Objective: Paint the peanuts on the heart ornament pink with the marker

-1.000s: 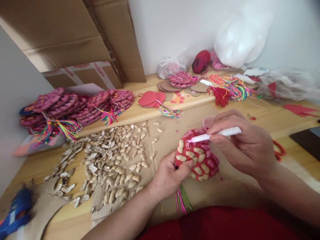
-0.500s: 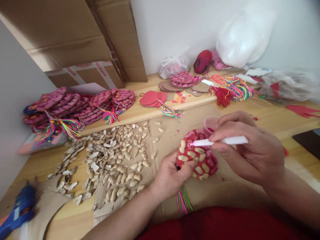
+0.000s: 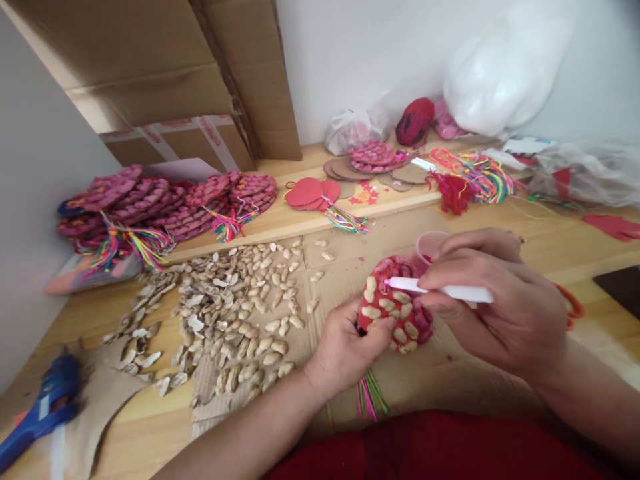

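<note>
My left hand (image 3: 345,340) grips the near-left edge of a red disc (image 3: 367,320) covered with peanut shells, its thumb lying over the front. Shells along the disc's top and right are painted pink; those at the left and bottom are bare tan. A pink and green cord tassel (image 3: 371,397) hangs below the disc. In my right hand (image 3: 495,300) is a white marker-like paint pen (image 3: 460,291), pinched between thumb and fingers. Its pink tip touches or nearly touches a shell near the disc's top. A small clear cup (image 3: 430,245) with pink in it stands behind the right fingers, partly hidden.
Peanut shells (image 3: 250,313) cover the cardboard at left, beside a blue glue gun (image 3: 53,400). Finished pink discs (image 3: 150,200) with tassels are stacked on a raised ledge. Red discs (image 3: 305,193), tassel cords (image 3: 480,177), yarn (image 3: 415,122) and plastic bags (image 3: 505,80) lie along the back.
The camera view has shifted slightly, so the background sits farther right. The pen tip stays near the disc's upper part, and both hands keep their grips.
</note>
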Available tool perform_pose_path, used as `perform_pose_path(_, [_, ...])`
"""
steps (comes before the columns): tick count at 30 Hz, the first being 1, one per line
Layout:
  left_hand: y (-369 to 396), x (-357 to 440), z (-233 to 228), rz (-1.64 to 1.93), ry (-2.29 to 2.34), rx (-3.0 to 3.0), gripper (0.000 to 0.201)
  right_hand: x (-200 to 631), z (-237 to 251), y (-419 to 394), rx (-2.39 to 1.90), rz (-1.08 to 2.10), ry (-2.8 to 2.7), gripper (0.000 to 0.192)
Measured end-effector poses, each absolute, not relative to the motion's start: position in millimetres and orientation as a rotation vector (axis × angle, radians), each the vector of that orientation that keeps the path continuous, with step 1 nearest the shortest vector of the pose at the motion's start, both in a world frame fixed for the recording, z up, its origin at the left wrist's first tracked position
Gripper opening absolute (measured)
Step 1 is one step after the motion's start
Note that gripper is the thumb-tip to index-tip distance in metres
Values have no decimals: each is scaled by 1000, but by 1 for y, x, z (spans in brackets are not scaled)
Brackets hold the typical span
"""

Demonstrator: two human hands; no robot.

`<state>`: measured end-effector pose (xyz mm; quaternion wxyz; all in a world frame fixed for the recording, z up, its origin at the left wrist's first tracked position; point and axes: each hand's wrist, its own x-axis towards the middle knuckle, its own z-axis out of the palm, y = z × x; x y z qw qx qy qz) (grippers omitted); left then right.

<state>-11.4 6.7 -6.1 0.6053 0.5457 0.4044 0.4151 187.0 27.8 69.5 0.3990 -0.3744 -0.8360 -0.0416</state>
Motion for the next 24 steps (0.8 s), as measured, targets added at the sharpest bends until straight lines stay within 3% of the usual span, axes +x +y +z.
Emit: perform_pose_path(24, [8, -10, -4, 1021, 879, 1355, 20, 183, 72, 26, -818, -271, -2196, 18])
